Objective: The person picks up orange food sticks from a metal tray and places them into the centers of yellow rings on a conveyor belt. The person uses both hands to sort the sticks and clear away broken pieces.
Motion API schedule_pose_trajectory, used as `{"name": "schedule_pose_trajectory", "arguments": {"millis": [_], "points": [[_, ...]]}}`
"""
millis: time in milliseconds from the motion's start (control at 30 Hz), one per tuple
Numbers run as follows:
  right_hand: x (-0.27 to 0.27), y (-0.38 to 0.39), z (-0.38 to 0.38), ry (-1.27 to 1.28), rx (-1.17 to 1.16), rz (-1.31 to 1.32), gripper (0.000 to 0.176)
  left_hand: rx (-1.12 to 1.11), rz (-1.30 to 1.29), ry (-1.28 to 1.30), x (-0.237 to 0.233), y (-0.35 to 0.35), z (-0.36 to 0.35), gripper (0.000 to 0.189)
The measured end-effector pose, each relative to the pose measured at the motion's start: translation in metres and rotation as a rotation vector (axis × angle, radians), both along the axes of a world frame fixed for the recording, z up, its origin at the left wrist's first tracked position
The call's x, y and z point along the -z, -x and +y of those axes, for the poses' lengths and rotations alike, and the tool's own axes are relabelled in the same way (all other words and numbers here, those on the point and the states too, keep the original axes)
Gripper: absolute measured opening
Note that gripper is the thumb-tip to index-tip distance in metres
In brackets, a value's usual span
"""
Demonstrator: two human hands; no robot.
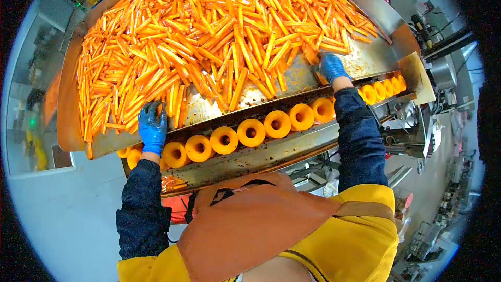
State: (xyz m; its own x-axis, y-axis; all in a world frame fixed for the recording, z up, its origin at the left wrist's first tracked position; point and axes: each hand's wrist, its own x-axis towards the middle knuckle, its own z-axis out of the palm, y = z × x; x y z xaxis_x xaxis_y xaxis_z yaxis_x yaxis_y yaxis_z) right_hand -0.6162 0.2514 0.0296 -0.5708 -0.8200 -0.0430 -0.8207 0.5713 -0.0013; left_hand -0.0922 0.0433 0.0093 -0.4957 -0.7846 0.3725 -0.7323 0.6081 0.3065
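Long orange food sticks [209,36], glossy with red-orange sauce, are heaped on a metal tray [365,60]. My left hand [151,126], in a blue glove, is at the tray's front left edge against the sticks. Its fingers curl down, and what they hold, if anything, is hidden. At the front right of the pile, my right hand [332,68], also gloved in blue, is closed on a blurred clump of orange sticks [311,54]. Below the tray edge runs a row of yellow-orange funnel cups [251,132] with dark round holes. My right forearm crosses over part of this row.
A metal ledge [261,156] lies in front of the cups, with a few sticks [172,183] at its left end. A brown apron [255,219] hangs close to it. Machinery [417,130] stands at the right, and a pale floor [68,214] shows at the left.
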Motion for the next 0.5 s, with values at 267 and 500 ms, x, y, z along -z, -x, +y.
{"name": "schedule_pose_trajectory", "arguments": {"millis": [267, 500], "points": [[-0.001, -0.027, -0.020, -0.110, -0.199, -0.127, 0.035, 0.009, -0.048, 0.050, 0.005, -0.003, -0.001, 0.033], [-0.037, -0.068, -0.008, 0.112, -0.027, -0.221, 0.041, -0.051, -0.067, 0.107, 0.008, 0.000, -0.001, 0.032]]}}
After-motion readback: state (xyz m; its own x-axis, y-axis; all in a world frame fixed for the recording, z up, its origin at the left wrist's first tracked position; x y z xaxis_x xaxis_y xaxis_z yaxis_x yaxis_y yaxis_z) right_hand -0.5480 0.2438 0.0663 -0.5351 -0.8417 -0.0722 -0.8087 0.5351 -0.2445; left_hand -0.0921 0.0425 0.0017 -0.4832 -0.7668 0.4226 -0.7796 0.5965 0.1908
